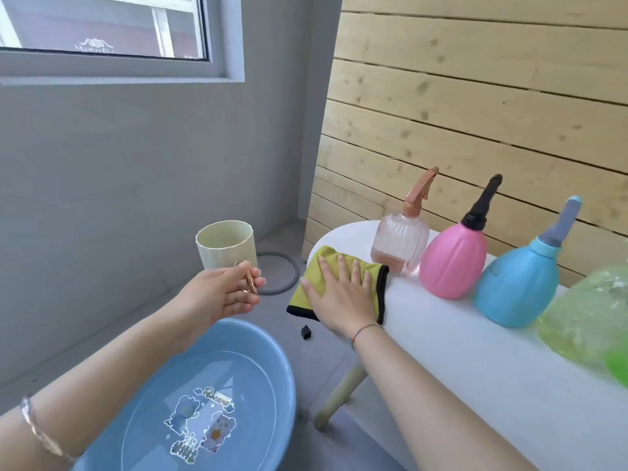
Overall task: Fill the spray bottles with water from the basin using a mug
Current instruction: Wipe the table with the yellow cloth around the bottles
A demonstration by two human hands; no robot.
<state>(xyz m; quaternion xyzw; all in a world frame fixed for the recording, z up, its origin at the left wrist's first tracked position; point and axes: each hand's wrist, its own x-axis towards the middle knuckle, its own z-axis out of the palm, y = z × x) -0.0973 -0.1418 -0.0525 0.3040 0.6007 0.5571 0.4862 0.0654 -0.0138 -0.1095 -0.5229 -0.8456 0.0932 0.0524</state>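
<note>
The white table [458, 338] carries 4 sprayers in 1 row along its far edge: the green bottle [584, 321], cut off at the frame's right side, then the blue bottle [516, 287], the pink bottle [452, 263] and the clear bottle [401, 243] nearest the rounded left end. Each of the 4 stands on its base with its long axis roughly upright. On the 3 whose tops show, the spray head is fitted and points up toward the plank wall, so the bottles will probably need opening before filling. The blue basin [258, 341] sits on the floor below the table's left end, within reach for scooping, and appears to hold water. A yellow-green cloth [323, 263] lies over the left end and hangs off the near edge. The right hand [339, 294] lies on it palm down with straight fingers, gripping nothing, probably to wipe up spills. The cream mug [226, 246] is held in the air above the basin's far rim, apart from the table, mouth up and axis vertical, so it can hold water without spilling. The left hand [217, 294] has its fingers curled round the handle [250, 283]. A black cap [306, 332] lies on the floor.
</note>
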